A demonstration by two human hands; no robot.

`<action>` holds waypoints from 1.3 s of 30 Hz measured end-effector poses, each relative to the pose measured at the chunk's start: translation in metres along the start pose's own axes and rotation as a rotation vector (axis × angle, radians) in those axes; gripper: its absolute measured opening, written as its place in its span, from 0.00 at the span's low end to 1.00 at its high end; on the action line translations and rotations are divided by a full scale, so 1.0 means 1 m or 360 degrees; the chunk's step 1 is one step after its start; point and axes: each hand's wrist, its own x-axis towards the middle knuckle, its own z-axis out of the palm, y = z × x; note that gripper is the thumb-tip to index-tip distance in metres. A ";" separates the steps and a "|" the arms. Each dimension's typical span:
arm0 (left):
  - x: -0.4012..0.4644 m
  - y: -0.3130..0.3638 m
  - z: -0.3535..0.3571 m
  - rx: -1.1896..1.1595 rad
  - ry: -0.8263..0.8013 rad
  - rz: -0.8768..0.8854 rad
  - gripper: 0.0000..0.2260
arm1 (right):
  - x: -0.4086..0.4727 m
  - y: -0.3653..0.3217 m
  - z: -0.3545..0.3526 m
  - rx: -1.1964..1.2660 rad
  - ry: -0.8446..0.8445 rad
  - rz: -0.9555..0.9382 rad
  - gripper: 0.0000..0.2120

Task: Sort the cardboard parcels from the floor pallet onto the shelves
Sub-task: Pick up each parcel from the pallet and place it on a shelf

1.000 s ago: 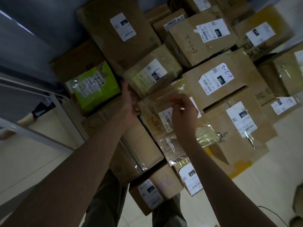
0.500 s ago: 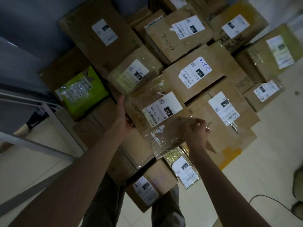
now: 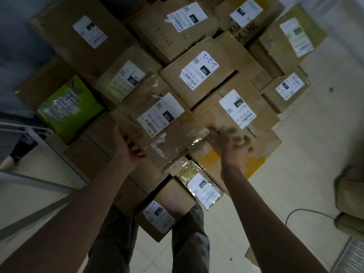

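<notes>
A tape-wrapped cardboard parcel point(image 3: 177, 141) with a white "220" label lies on top of the pile of parcels, in the middle of the head view. My left hand point(image 3: 128, 144) grips its near left edge, fingers tucked under the box. My right hand point(image 3: 236, 149) is blurred and hovers just off the parcel's right corner, fingers loosely spread and holding nothing. Around it lie several labelled brown boxes, among them one marked "2-2-2" point(image 3: 199, 75) and one with a "15H" label point(image 3: 236, 109).
A green parcel point(image 3: 71, 109) sits at the left beside a white metal shelf frame point(image 3: 41, 133). A small shiny-wrapped parcel point(image 3: 202, 189) and a small box point(image 3: 157, 215) lie near my legs. Pale floor tiles with a black cable point(image 3: 295, 212) extend to the right.
My right hand has let go of the taped parcel's near edge and moved right, off its corner. The left hand stays on the left edge. The camera has come closer to the pile.
</notes>
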 end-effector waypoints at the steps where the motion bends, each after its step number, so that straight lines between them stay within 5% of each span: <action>1: -0.005 -0.009 0.004 -0.0016 0.0000 0.0004 0.34 | 0.011 0.003 -0.010 0.0017 0.0076 0.0154 0.30; 4: -0.016 -0.028 0.017 -0.0086 -0.0011 0.0059 0.31 | 0.044 0.011 -0.032 0.0145 0.0044 0.0476 0.31; 6: -0.018 -0.030 0.024 -0.0100 -0.0002 0.0120 0.30 | 0.059 0.010 -0.037 0.0408 -0.0153 0.0577 0.21; 11: -0.024 -0.032 0.038 -0.0035 -0.0157 0.0275 0.28 | 0.069 0.002 -0.037 0.0496 -0.0554 0.0555 0.12; 17: -0.040 -0.058 0.043 -0.0044 0.0084 0.0277 0.28 | 0.082 0.034 -0.074 0.0389 -0.0684 0.0548 0.26; 24: -0.066 -0.119 0.030 -0.0088 0.0250 0.0202 0.30 | 0.082 0.085 -0.118 0.0073 -0.0663 0.0381 0.24; 27: -0.095 -0.156 0.020 0.0065 0.0307 0.0151 0.32 | 0.066 0.104 -0.135 -0.0063 -0.0748 0.0308 0.23; 30: -0.144 -0.184 0.020 0.0163 0.0419 0.0187 0.21 | 0.038 0.111 -0.160 -0.0152 -0.0908 0.0265 0.21; 33: -0.191 -0.200 0.031 0.0256 0.0476 0.0106 0.25 | 0.008 0.099 -0.199 -0.0168 -0.1065 0.0228 0.16; 39: -0.287 -0.192 0.112 0.1133 0.0233 0.0161 0.24 | -0.024 0.017 -0.305 -0.0262 -0.1397 0.0182 0.09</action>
